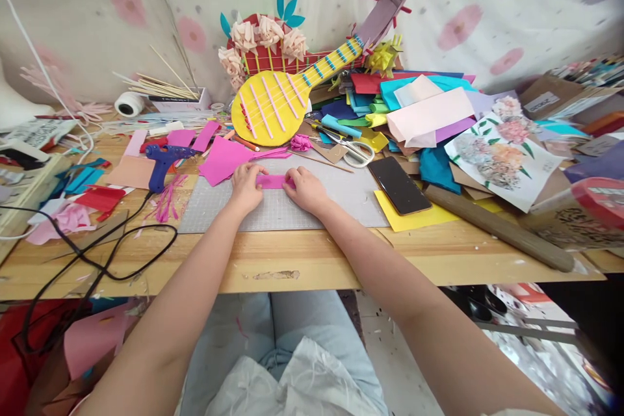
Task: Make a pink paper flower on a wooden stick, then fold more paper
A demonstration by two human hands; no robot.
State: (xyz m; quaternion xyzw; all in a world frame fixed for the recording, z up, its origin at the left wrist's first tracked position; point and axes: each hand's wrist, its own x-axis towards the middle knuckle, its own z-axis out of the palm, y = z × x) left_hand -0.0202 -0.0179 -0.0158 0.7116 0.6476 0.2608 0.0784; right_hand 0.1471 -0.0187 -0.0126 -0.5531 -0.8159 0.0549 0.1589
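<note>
Both my hands rest on a grey cutting mat (pixel 292 208) on the wooden table (pixel 273 260). Between them lies a small pink felt strip (pixel 272 181). My left hand (pixel 245 186) pinches its left end with curled fingers. My right hand (pixel 305 188) presses on its right end, fingers closed over it. A larger pink felt sheet (pixel 221 160) lies just beyond my left hand. A small crumpled pink flower (pixel 301 142) sits beyond the strip.
A yellow paper guitar (pixel 273 104) leans at the back. Scissors (pixel 353 151), a black phone (pixel 398 184) on yellow paper and a heap of coloured felt sheets (pixel 414 104) lie right. A blue glue gun (pixel 163 159) and its black cable (pixel 97 253) lie left. A wooden stick (pixel 497 227) lies at right.
</note>
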